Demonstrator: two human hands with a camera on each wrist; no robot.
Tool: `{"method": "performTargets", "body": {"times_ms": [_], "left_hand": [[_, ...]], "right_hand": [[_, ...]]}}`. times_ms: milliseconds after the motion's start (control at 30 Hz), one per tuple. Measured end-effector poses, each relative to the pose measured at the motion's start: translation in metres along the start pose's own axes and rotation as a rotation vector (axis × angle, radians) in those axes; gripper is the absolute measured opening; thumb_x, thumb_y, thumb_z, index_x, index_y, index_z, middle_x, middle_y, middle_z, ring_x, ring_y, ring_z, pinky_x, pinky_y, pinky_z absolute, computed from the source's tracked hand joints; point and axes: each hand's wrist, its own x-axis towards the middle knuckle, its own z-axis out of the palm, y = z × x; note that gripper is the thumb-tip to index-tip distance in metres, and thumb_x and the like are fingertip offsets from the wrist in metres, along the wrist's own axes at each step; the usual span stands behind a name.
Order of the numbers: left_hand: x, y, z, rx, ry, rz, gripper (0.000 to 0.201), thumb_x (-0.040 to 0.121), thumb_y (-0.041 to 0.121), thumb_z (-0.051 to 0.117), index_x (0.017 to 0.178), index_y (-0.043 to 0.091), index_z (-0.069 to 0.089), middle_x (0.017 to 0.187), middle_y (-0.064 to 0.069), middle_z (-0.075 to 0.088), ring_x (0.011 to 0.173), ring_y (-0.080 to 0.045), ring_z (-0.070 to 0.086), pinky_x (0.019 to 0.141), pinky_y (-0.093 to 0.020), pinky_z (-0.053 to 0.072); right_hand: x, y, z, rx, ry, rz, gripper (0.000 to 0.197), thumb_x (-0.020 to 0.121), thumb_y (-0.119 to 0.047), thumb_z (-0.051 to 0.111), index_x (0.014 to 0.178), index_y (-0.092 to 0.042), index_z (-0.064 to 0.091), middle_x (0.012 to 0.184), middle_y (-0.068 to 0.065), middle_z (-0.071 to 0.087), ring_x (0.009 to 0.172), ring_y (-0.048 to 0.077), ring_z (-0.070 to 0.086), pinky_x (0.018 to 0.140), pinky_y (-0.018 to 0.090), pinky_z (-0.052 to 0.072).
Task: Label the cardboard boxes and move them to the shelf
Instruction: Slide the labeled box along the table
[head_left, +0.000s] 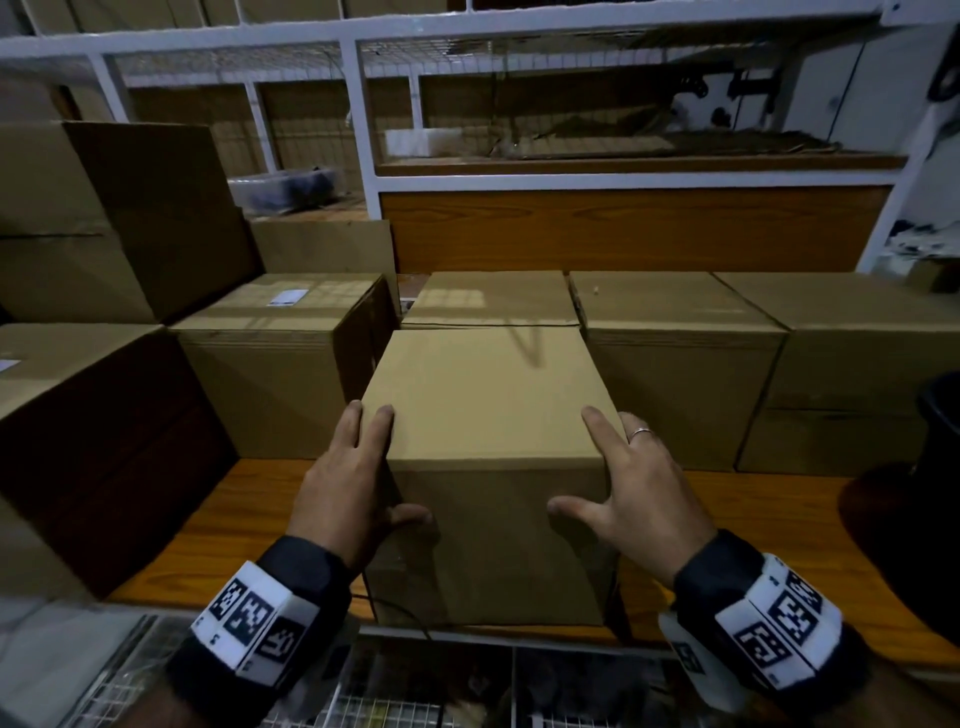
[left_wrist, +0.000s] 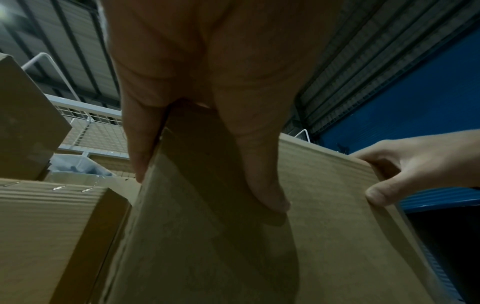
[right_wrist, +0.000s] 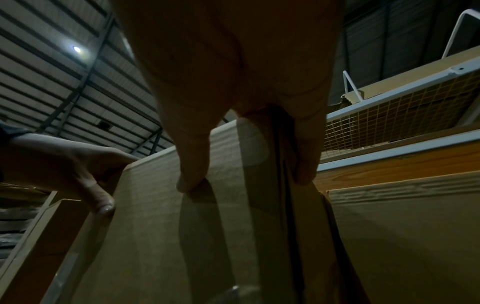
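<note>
A plain brown cardboard box (head_left: 488, 395) stands on the wooden shelf board (head_left: 234, 519), near its front edge. My left hand (head_left: 363, 467) clasps its near left corner, thumb on the front face and fingers along the left side and top. At the near right corner my right hand (head_left: 628, 478), wearing a ring, holds it the same way. In the left wrist view my left thumb (left_wrist: 259, 168) presses the box (left_wrist: 332, 236). In the right wrist view my right fingers (right_wrist: 192, 164) straddle the edge of the box (right_wrist: 155, 236). No label shows on the faces I see.
A row of cardboard boxes (head_left: 675, 358) stands right behind, one with a small white label (head_left: 287, 296). Taller boxes (head_left: 93, 441) are stacked at the left. A black object (head_left: 924, 493) sits at the right edge. White shelf uprights (head_left: 363, 130) rise behind.
</note>
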Motion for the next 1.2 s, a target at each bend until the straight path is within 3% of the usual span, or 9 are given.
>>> {"method": "performTargets", "body": {"times_ms": [333, 567, 733, 900, 1067, 1200], "left_hand": [[-0.002, 0.002, 0.000, -0.054, 0.015, -0.012, 0.109, 0.068, 0.046, 0.079, 0.150, 0.026, 0.012, 0.158, -0.003, 0.005, 0.139, -0.025, 0.023, 0.113, -0.037, 0.026], [-0.002, -0.002, 0.004, 0.012, 0.040, 0.095, 0.103, 0.072, 0.054, 0.071, 0.151, 0.027, 0.012, 0.159, 0.005, 0.008, 0.143, -0.022, 0.005, 0.117, -0.036, 0.012], [-0.003, -0.011, 0.007, 0.000, 0.106, 0.192, 0.103, 0.065, 0.048, 0.079, 0.149, 0.025, 0.024, 0.157, 0.004, 0.016, 0.144, -0.021, 0.005, 0.114, -0.047, 0.020], [0.001, -0.011, 0.011, 0.054, 0.089, 0.257, 0.110, 0.062, 0.038, 0.085, 0.148, 0.031, 0.018, 0.158, 0.005, 0.015, 0.143, -0.014, 0.007, 0.101, -0.061, 0.039], [0.002, -0.002, 0.010, 0.108, 0.033, 0.231, 0.099, 0.076, 0.044, 0.073, 0.151, 0.031, 0.009, 0.159, 0.008, 0.007, 0.145, -0.014, 0.003, 0.108, -0.055, 0.032], [0.001, -0.004, 0.010, 0.070, 0.052, 0.234, 0.098, 0.075, 0.044, 0.075, 0.151, 0.031, 0.015, 0.158, 0.009, 0.013, 0.144, -0.014, 0.008, 0.106, -0.056, 0.034]], "right_hand": [[-0.001, 0.005, 0.003, 0.014, 0.030, -0.029, 0.098, 0.077, -0.061, 0.064, 0.152, -0.031, 0.008, 0.157, 0.010, 0.015, 0.143, 0.022, 0.019, 0.112, 0.030, 0.027], [0.000, 0.007, 0.003, -0.059, 0.046, -0.142, 0.093, 0.080, -0.058, 0.063, 0.152, -0.032, 0.011, 0.160, 0.000, -0.007, 0.138, 0.020, 0.024, 0.107, 0.027, 0.032], [0.004, 0.010, 0.004, -0.082, 0.024, -0.202, 0.092, 0.081, -0.056, 0.063, 0.152, -0.032, 0.010, 0.161, -0.002, 0.003, 0.144, 0.020, 0.014, 0.113, 0.029, 0.025], [0.006, 0.011, 0.005, -0.100, 0.012, -0.239, 0.091, 0.082, -0.052, 0.065, 0.152, -0.032, 0.010, 0.161, -0.002, 0.005, 0.145, 0.021, 0.015, 0.114, 0.030, 0.022], [0.008, 0.014, 0.005, -0.117, -0.010, -0.240, 0.091, 0.084, -0.050, 0.064, 0.151, -0.034, 0.005, 0.161, -0.004, -0.001, 0.146, 0.019, 0.012, 0.115, 0.030, 0.021], [0.008, 0.014, 0.006, -0.105, -0.009, -0.238, 0.091, 0.083, -0.049, 0.065, 0.151, -0.034, 0.006, 0.161, -0.004, 0.000, 0.146, 0.020, 0.012, 0.115, 0.032, 0.022]]}}
